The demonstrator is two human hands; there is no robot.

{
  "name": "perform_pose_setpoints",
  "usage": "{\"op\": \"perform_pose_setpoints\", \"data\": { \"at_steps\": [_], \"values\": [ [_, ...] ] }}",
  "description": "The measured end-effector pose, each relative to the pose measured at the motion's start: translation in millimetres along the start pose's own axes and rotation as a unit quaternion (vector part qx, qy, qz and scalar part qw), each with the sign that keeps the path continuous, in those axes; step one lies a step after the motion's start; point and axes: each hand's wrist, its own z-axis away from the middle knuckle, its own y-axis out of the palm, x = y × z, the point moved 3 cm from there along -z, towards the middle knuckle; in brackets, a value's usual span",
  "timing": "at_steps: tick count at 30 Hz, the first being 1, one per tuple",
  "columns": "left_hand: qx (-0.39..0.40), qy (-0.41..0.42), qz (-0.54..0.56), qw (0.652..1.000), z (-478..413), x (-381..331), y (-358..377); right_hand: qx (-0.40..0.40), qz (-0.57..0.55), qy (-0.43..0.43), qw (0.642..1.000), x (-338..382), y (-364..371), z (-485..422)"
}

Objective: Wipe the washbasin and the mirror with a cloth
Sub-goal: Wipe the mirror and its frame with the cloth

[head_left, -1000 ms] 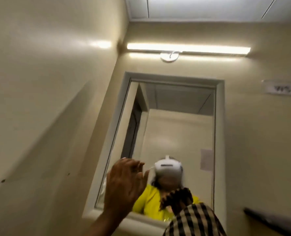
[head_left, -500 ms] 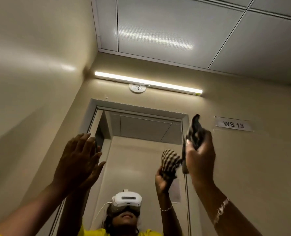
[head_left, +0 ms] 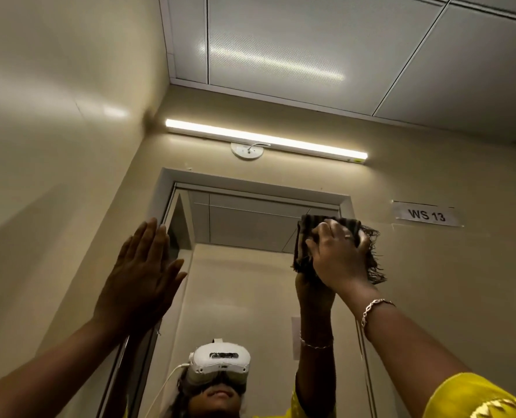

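Note:
The mirror [head_left: 244, 267] hangs on the beige wall in a pale frame and fills the middle of the view. My right hand [head_left: 338, 254] presses a dark checked cloth [head_left: 303, 236] flat against the glass near the mirror's upper right corner. My left hand [head_left: 142, 276] is raised with its fingers straight, palm flat by the mirror's left frame edge, holding nothing. The glass reflects a person in a white headset and yellow top with both arms up. The washbasin is out of view.
A lit tube lamp [head_left: 265, 140] runs along the wall above the mirror. A paper label reading WS 13 [head_left: 425, 214] is stuck to the wall on the right. A side wall stands close on the left, and ceiling panels are overhead.
The view has tilted upward. My right hand rose with the cloth from below the mirror to its upper right corner and now presses it flat. My left hand also rose to the left frame edge.

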Motion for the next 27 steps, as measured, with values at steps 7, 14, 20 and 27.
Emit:
{"op": "perform_pose_setpoints", "data": {
  "at_steps": [7,14,20,27],
  "values": [
    [0.004,0.016,-0.007,1.0,4.3,3.7,0.1,-0.065,-0.028,-0.046,0.996,-9.0,25.5,14.6],
    [0.01,0.018,-0.038,0.999,1.9,12.7,9.4,-0.045,0.01,-0.036,0.998,-10.4,29.1,0.1],
    [0.008,0.018,-0.062,0.998,3.0,12.9,8.1,-0.027,0.018,-0.022,0.999,-9.7,22.8,-31.0],
    [0.02,0.027,-0.076,0.997,2.5,13.0,8.9,-0.055,0.018,0.012,0.998,-10.1,27.5,-23.4]
  ]
}}
